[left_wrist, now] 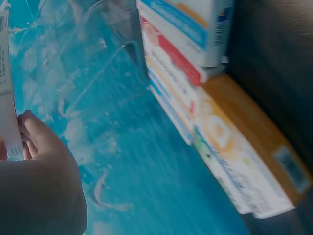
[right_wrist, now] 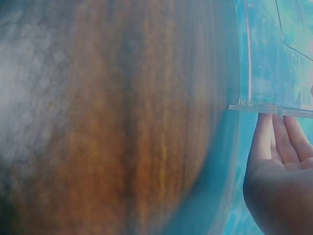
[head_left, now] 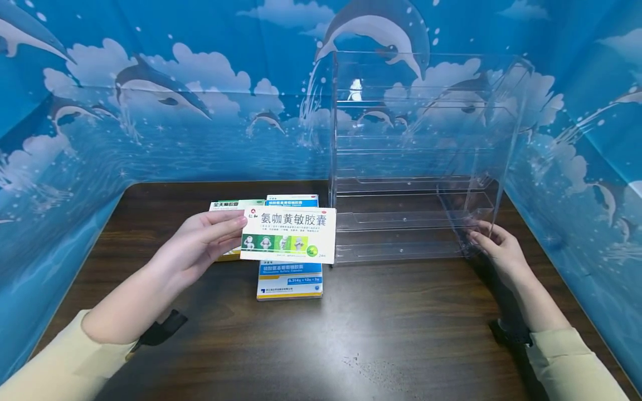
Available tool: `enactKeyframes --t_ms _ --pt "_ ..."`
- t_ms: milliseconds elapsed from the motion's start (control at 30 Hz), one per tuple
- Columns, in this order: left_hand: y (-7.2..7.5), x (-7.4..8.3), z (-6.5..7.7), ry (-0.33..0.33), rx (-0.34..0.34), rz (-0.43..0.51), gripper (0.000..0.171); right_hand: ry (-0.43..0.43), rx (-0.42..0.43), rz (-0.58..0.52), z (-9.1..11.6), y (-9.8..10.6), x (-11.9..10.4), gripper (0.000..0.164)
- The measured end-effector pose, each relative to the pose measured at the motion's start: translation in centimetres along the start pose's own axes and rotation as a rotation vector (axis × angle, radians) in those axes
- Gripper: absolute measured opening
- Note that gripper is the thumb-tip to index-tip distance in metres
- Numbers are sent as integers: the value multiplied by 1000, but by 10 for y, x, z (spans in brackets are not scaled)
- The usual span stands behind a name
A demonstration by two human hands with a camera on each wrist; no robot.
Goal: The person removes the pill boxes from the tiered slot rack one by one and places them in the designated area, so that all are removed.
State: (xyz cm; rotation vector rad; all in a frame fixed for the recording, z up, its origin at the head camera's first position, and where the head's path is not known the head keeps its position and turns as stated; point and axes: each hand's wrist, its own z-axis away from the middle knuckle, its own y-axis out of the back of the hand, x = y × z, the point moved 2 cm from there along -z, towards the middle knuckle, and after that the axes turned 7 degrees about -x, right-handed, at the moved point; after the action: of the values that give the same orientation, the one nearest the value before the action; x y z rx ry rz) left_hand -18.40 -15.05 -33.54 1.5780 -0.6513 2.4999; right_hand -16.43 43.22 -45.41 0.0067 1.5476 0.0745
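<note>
My left hand [head_left: 213,242] pinches a white medicine box [head_left: 288,234] with a green picture band by its left end, raised in front of other boxes. In the left wrist view the same hand [left_wrist: 44,166] grips the box [left_wrist: 6,88] at the image edge. My right hand [head_left: 499,248] touches the lower right side panel of a clear acrylic rack [head_left: 401,220]. In the right wrist view the right hand's fingers [right_wrist: 266,134] are fairly straight, with their tips against the clear panel [right_wrist: 274,108].
Behind and below the held box lie blue-and-white medicine boxes [head_left: 291,281] and a green-and-white box [head_left: 236,204], partly hidden. The tiered rack stands at the back right of the dark wooden table [head_left: 251,345]. A blue dolphin-print curtain [head_left: 200,139] surrounds the table.
</note>
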Motion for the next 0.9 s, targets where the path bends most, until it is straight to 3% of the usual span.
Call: enactKeyframes --t_ms 100,467,900 --pt "14 -8 8 15 14 18 12 4 0 1 0 0 0 25" --pt "71 -40 38 65 64 72 25 5 -4 14 0 -1 1 25" --pt "125 -83 60 170 139 41 30 -5 6 25 0 -1 -1 24"
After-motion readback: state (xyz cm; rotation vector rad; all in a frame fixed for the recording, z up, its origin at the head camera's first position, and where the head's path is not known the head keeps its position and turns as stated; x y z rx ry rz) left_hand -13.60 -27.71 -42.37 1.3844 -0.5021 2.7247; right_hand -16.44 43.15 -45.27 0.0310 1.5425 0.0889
